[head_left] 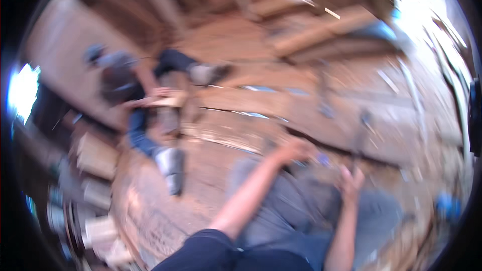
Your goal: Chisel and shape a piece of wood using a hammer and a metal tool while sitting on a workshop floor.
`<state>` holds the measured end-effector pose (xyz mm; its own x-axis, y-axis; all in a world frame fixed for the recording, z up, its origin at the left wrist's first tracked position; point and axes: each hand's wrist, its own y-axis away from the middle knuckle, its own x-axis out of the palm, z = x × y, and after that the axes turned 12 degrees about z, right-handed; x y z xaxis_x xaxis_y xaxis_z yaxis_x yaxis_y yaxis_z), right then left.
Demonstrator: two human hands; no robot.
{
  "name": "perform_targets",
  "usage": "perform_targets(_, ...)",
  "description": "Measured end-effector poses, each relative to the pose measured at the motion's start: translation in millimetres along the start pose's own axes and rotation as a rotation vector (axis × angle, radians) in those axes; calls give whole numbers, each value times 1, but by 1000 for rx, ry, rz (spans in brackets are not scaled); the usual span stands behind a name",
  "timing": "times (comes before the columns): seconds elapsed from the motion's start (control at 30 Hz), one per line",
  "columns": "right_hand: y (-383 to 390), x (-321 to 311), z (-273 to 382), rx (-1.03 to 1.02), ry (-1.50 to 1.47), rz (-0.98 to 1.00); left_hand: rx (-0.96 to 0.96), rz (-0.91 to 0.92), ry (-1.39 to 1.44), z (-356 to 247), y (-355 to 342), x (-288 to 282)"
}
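Motion blur smears the whole head view. My left hand (296, 150) reaches forward over my grey-clad lap (296, 200), its fingers too blurred to read. Just right of it is a small purple-blue spot (322, 159) that I cannot make out. My right hand (351, 180) is closed around the lower end of a thin dark tool (358, 143). The tool stands out away from me and ends in a small dark knob, somewhat like a hammer; its exact kind is unclear.
A co-worker (120, 75) sits at the left, hands on a pale wood piece (170, 99). Wooden planks (231, 120) with dark gaps lie ahead. Thick timbers (326, 30) rest at the back right. Cut wood blocks (98, 155) stand at the left. Something blue (447, 205) lies at the right.
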<state>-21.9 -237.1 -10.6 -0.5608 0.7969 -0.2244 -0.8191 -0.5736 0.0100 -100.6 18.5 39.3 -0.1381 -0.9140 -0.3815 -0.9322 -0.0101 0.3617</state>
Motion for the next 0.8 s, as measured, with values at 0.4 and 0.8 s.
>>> perform_targets(0.4,8,37,104,-116,140,439,505,-164,249,-15,0,4)
perform_targets(0.8,12,50,84,111,166,509,397,-212,-164,-21,-4,-7)
